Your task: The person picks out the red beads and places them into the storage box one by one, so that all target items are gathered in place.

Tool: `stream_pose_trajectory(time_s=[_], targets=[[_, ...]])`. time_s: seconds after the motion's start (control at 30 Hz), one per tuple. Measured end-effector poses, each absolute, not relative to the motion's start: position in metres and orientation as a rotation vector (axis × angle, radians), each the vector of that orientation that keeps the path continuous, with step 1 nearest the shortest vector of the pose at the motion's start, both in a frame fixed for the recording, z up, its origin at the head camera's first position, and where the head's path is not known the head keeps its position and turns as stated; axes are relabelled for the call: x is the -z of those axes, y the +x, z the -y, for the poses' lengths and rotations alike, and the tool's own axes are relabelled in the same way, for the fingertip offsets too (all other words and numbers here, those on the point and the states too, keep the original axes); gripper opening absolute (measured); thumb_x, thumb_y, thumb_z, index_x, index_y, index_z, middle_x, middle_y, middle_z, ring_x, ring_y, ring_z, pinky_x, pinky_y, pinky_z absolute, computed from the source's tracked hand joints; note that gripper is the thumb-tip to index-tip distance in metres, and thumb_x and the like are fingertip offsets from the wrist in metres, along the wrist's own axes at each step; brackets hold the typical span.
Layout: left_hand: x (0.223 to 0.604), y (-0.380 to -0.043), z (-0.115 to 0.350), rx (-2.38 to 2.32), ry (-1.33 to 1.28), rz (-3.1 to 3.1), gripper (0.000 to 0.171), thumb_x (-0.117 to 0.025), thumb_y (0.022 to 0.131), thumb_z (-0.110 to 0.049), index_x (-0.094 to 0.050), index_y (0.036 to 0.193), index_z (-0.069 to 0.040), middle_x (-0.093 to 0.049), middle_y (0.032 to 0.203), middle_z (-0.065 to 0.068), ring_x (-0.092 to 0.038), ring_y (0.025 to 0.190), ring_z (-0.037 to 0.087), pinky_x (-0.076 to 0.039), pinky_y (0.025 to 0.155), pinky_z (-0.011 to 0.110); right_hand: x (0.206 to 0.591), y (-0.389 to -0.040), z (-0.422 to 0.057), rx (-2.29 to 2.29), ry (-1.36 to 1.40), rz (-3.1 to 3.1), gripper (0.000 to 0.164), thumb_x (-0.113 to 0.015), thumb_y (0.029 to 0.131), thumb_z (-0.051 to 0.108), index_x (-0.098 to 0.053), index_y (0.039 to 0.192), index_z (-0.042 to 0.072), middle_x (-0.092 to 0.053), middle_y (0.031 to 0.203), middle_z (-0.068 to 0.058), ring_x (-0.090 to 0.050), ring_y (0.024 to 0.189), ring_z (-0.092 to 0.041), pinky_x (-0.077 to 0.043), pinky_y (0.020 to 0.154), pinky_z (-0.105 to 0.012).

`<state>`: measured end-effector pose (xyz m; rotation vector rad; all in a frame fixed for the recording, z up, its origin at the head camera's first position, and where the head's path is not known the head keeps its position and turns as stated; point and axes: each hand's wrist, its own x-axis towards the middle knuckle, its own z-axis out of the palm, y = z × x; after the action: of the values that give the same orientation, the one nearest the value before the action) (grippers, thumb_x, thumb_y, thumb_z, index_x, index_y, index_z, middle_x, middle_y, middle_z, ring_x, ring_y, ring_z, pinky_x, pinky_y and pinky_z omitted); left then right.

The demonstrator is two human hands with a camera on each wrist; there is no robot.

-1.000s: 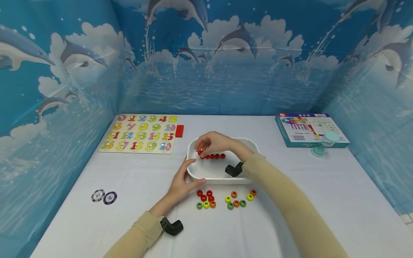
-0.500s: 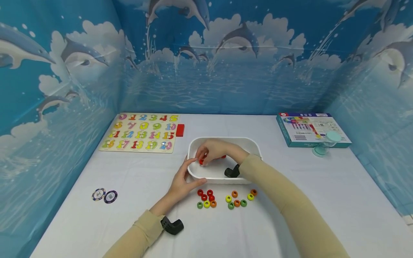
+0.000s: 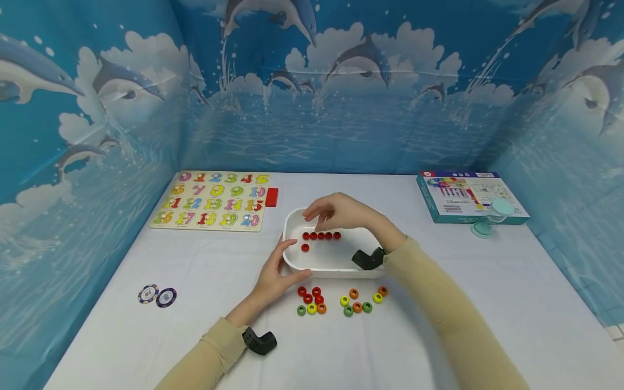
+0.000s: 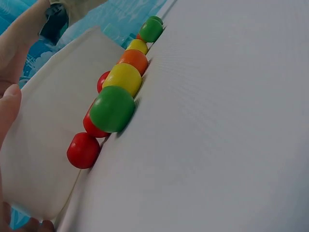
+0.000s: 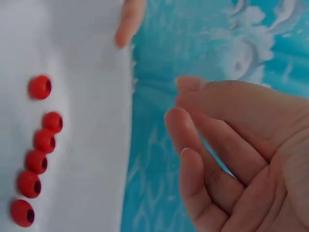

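A white tray holds a row of several red beads, with one single red bead in front of the row's left end. My left hand holds the tray's front left corner, thumb at the front wall and fingers along the left side. Over the row, near the back rim, hovers my right hand. In the right wrist view its fingers are loosely bent with nothing between them. On the table before the tray lie red beads, with green, yellow and orange beads too.
A wooden number board lies back left beside a red block. Two poker chips lie at the left. A flat box sits back right, with a mint-green object at its front. A dolphin-print curtain encloses the table.
My right hand has set the red bead down in front of the row, then lifted away up and to the right. The left hand stays at the tray corner.
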<state>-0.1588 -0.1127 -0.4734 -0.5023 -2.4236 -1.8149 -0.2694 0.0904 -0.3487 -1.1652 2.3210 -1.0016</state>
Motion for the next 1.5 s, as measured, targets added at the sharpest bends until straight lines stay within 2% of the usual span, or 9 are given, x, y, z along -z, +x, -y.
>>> stream_pose_trajectory(time_s=[0.13, 0.3, 0.5, 0.67, 0.8, 1.07, 1.2, 1.43, 1.5], targets=[[0.473, -0.159, 0.113, 1.812, -0.506, 2.413, 0.075, -0.073, 0.073, -0.034, -0.034, 0.134, -0.016, -0.006, 0.148, -0.005, -0.015, 0.132, 0.017, -0.024, 0.104, 0.038, 0.341, -0.237, -0.106, 1.106, -1.263, -2.269, 0.032, -0.067, 0.080, 0.016, -0.061, 0.111, 0.013, -0.062, 0.103, 0.003, -0.060, 0.077, -0.011, -0.053, 0.067, -0.031], [0.472, -0.159, 0.113, 1.835, -0.521, 2.400, 0.075, -0.073, 0.073, -0.033, -0.034, 0.134, -0.014, -0.006, 0.148, -0.005, -0.016, 0.132, 0.015, -0.024, 0.104, 0.037, 0.358, -0.197, -0.114, 1.162, -1.348, -2.250, 0.028, -0.066, 0.081, 0.015, -0.062, 0.108, 0.014, -0.063, 0.101, 0.006, -0.059, 0.075, -0.008, -0.052, 0.069, -0.027], [0.472, -0.159, 0.113, 1.838, -0.519, 2.399, 0.074, -0.073, 0.073, -0.033, -0.034, 0.134, -0.014, -0.006, 0.149, -0.002, -0.013, 0.133, 0.017, -0.022, 0.105, 0.039, 0.389, -0.163, -0.114, 1.178, -1.279, -2.292, 0.029, -0.065, 0.080, 0.008, -0.063, 0.109, 0.013, -0.064, 0.098, 0.003, -0.058, 0.071, -0.005, -0.053, 0.066, -0.027], [0.475, -0.161, 0.113, 1.822, -0.577, 2.375, 0.073, -0.073, 0.074, -0.027, -0.033, 0.133, -0.012, -0.005, 0.149, 0.004, -0.011, 0.134, 0.023, -0.021, 0.105, 0.040, 0.405, -0.145, -0.113, 1.147, -1.235, -2.450, 0.028, -0.066, 0.080, 0.013, -0.064, 0.108, 0.012, -0.065, 0.095, 0.003, -0.056, 0.070, 0.000, -0.051, 0.061, -0.021], [0.473, -0.160, 0.113, 1.816, -0.567, 2.385, 0.072, -0.073, 0.074, -0.026, -0.033, 0.133, -0.012, -0.004, 0.149, 0.002, -0.010, 0.134, 0.022, -0.020, 0.106, 0.037, 0.413, -0.138, -0.110, 1.159, -1.270, -2.504, 0.028, -0.066, 0.080, 0.014, -0.063, 0.107, 0.010, -0.066, 0.095, 0.001, -0.057, 0.073, 0.000, -0.050, 0.060, -0.019], [0.446, -0.147, 0.111, 1.839, -0.584, 2.367, 0.068, -0.072, 0.075, -0.015, -0.034, 0.131, -0.007, -0.005, 0.147, 0.015, -0.010, 0.133, 0.031, -0.020, 0.105, 0.046, 0.435, -0.138, -0.103, 1.139, -1.250, -2.620, 0.027, -0.062, 0.080, 0.006, -0.064, 0.106, 0.012, -0.063, 0.101, 0.006, -0.058, 0.084, -0.009, -0.051, 0.072, -0.022], [0.456, -0.152, 0.111, 1.818, -0.570, 2.383, 0.069, -0.072, 0.075, -0.021, -0.034, 0.132, -0.010, -0.005, 0.149, 0.007, -0.010, 0.134, 0.025, -0.020, 0.105, 0.041, 0.443, -0.141, -0.103, 1.114, -1.303, -2.633, 0.026, -0.064, 0.080, 0.006, -0.066, 0.105, 0.014, -0.064, 0.102, 0.008, -0.058, 0.085, -0.006, -0.049, 0.070, -0.020], [0.451, -0.149, 0.110, 1.830, -0.561, 2.385, 0.068, -0.072, 0.075, -0.019, -0.035, 0.132, -0.009, -0.006, 0.148, 0.013, -0.011, 0.133, 0.030, -0.020, 0.105, 0.043, 0.452, -0.144, -0.104, 1.081, -1.344, -2.660, 0.025, -0.067, 0.078, 0.010, -0.067, 0.103, 0.014, -0.065, 0.098, 0.008, -0.057, 0.087, -0.002, -0.048, 0.070, -0.018], [0.450, -0.149, 0.110, 1.843, -0.542, 2.388, 0.069, -0.073, 0.075, -0.019, -0.035, 0.132, -0.010, -0.006, 0.148, 0.011, -0.011, 0.133, 0.027, -0.020, 0.105, 0.041, 0.454, -0.144, -0.104, 1.068, -1.334, -2.678, 0.024, -0.068, 0.077, 0.010, -0.067, 0.101, 0.015, -0.065, 0.095, 0.010, -0.057, 0.086, -0.001, -0.048, 0.072, -0.018]])
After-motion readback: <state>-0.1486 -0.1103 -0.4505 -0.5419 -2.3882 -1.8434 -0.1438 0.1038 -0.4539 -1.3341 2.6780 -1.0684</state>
